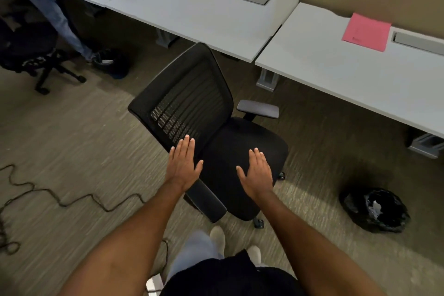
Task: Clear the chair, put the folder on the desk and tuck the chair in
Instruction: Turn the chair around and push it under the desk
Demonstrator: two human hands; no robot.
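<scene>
A black mesh-backed office chair (192, 103) stands on the carpet, away from the white desk (336, 74), its seat (242, 146) bare and turned toward the right. A pink folder (367, 31) lies flat on the desk at the right, near the partition. My left hand (183, 166) hovers open, palm down, over the chair's near armrest and the lower edge of the backrest. My right hand (258, 173) is open, fingers spread, above the seat. Neither hand holds anything.
A black-lined waste bin (376, 209) sits on the floor at the right. A dark cable (60, 199) snakes over the carpet at the left. Another person (48, 7) stands at the far left beside a second chair (31, 50) and another bin (110, 62).
</scene>
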